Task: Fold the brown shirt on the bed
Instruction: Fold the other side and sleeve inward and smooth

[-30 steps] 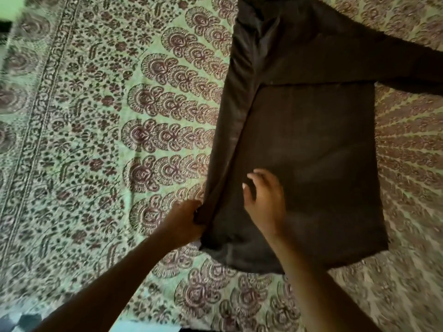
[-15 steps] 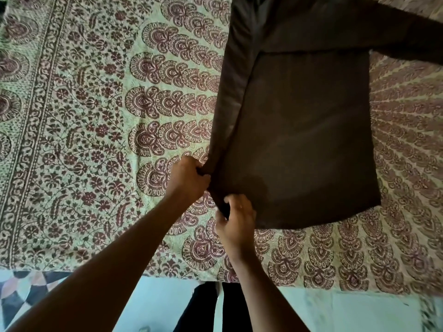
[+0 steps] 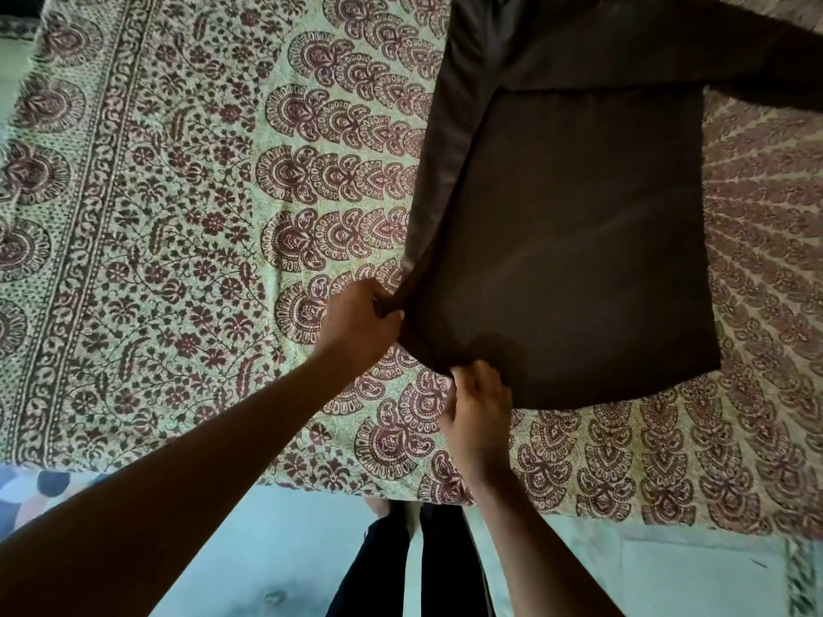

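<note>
Brown shirt [image 3: 570, 242] — near corner pinched, left hand [image 3: 356, 322], right hand [image 3: 478, 411]

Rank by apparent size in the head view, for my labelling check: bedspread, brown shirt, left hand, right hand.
1. bedspread
2. brown shirt
3. left hand and right hand: about alike, unranked.

Brown shirt [image 3: 574, 242] lies flat on the patterned bed [image 3: 178, 216], left side folded inward

Wide open bedspread [image 3: 178, 216] to my left, nothing lying on it. To the right, the brown shirt [image 3: 579, 260] covers the bed, its sleeve [image 3: 712, 60] stretched across the far right. Near edge of the bed below my hands lies bare too.
</note>
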The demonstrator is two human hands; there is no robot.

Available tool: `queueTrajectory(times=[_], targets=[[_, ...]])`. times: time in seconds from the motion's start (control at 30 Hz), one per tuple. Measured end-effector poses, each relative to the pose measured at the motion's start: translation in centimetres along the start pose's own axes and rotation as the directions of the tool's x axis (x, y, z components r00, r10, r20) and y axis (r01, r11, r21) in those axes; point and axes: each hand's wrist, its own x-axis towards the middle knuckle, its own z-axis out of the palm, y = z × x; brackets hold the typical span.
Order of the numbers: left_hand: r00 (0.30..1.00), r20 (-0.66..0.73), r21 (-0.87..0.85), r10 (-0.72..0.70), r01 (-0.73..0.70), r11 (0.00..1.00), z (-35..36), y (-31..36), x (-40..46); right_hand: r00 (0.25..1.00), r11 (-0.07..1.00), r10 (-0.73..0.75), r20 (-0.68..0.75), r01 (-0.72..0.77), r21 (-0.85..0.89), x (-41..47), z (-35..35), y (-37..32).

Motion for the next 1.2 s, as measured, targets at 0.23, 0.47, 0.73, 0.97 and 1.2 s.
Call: queueTrajectory(times=[0.23,0.47,0.73,0.97,1.2], targets=[[0.994,-0.093,-0.044,0.054,-0.058,0.997,1.4,2.6,0.6,0.987,0.987,0.155,0.032,-0.156,0.041,1.6,0.3,-1.3],[0.972,-0.015,-0.027,0.233,-0.234,0.972,6.5,6.5,1.3,0.941,0.835,0.325,0.092,-0.332,0.438,1.1,-0.2,0.1],[0.943,0.269,0.159,0.194,-0.242,0.957,12.1,7.9,4.6,0.756,0.300,0.563,0.334,-0.564,0.770,1.5,-2.7,2.2],[0.923,0.350,-0.055,0.161,-0.151,0.987,11.6,7.6,5.1,0.697,0.276,0.617,0.366,-0.627,0.728,3.9,-3.7,3.6],[0.885,-0.208,0.156,0.416,-0.390,0.908,8.1,5.6,5.6,0.683,0.478,0.666,0.301,-0.700,0.531,7.0,-4.7,4.9]])
